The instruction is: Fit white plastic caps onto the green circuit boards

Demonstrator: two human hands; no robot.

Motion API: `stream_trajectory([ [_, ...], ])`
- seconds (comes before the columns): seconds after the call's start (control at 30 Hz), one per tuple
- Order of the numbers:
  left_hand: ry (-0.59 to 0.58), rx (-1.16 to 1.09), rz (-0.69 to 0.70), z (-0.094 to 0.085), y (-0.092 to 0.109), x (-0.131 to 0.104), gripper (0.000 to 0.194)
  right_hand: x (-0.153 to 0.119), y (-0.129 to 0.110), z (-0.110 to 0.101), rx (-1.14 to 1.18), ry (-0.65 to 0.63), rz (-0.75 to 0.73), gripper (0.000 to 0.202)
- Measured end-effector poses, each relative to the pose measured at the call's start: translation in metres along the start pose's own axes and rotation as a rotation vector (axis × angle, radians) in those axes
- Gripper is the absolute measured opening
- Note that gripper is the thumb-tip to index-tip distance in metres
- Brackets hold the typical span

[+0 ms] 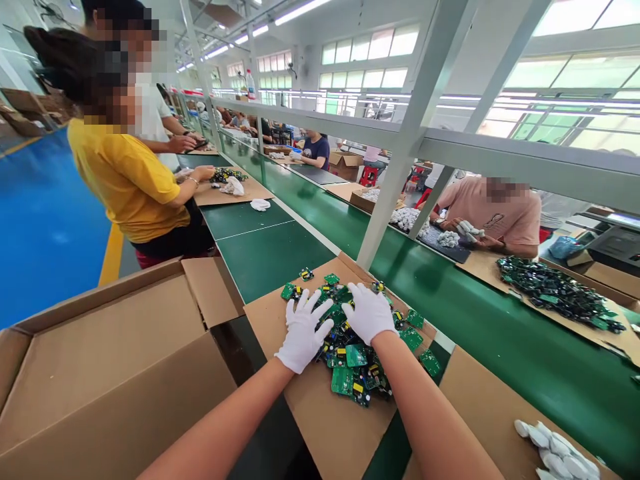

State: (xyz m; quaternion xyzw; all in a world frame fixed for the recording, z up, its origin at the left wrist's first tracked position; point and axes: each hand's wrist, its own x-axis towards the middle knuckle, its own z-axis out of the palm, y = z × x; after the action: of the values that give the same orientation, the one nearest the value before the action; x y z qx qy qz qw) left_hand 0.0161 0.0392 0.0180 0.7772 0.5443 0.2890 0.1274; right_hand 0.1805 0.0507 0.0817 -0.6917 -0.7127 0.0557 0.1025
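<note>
Both my hands wear white gloves and rest on a heap of small green circuit boards [345, 380] with yellow and black parts. My left hand [304, 328] lies at the heap's left side, its fingers spread and holding nothing. On the heap's upper right side is my right hand [369, 312], fingers apart, palm down on the boards. The heap sits on a brown cardboard sheet [345, 440], and a few loose boards [430, 362] lie around its edges.
An open cardboard box [110, 340] stands at the left. A green conveyor belt [450, 300] runs beyond the sheet, under a white metal frame [400, 153]. White wrapped pieces [555, 450] lie at the lower right. A person in yellow [125, 180] stands at the left; others sit across the belt.
</note>
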Motion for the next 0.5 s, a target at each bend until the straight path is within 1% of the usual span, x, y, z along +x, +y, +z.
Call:
stream_trajectory([
  [0.07, 0.023, -0.063, -0.01, 0.0, -0.001, -0.002, 0.043, 0.012, -0.003, 0.003, 0.049, -0.027, -0.003, 0.054],
  [0.1, 0.058, -0.089, -0.009, 0.0, -0.002, -0.003, 0.043, 0.017, -0.004, 0.004, 0.083, -0.039, -0.001, 0.054],
  [0.17, 0.163, -0.132, 0.019, -0.002, -0.006, -0.004, 0.044, 0.021, -0.004, 0.001, 0.172, -0.051, -0.009, 0.054],
  [0.23, 0.284, -0.159, 0.024, -0.007, -0.014, -0.002, 0.045, 0.018, 0.0, -0.009, 0.277, -0.023, -0.031, 0.05],
  [0.27, 0.333, -0.162, -0.012, -0.01, -0.02, 0.002, 0.045, 0.013, 0.004, -0.015, 0.33, 0.015, -0.034, 0.047],
  [0.3, 0.353, -0.158, -0.078, -0.014, -0.026, 0.006, 0.047, 0.005, 0.009, -0.022, 0.379, 0.067, -0.026, 0.044],
  [0.33, 0.343, -0.151, -0.16, -0.017, -0.034, 0.012, 0.049, -0.006, 0.014, -0.029, 0.424, 0.126, -0.006, 0.044],
  [0.4, 0.25, -0.148, -0.294, -0.02, -0.046, 0.025, 0.052, -0.033, 0.026, -0.04, 0.501, 0.242, 0.059, 0.046],
  [0.43, 0.188, -0.158, -0.32, -0.018, -0.051, 0.031, 0.053, -0.048, 0.032, -0.044, 0.532, 0.289, 0.095, 0.047],
  [0.5, 0.094, -0.196, -0.295, -0.011, -0.054, 0.038, 0.052, -0.081, 0.045, -0.046, 0.566, 0.349, 0.157, 0.046],
])
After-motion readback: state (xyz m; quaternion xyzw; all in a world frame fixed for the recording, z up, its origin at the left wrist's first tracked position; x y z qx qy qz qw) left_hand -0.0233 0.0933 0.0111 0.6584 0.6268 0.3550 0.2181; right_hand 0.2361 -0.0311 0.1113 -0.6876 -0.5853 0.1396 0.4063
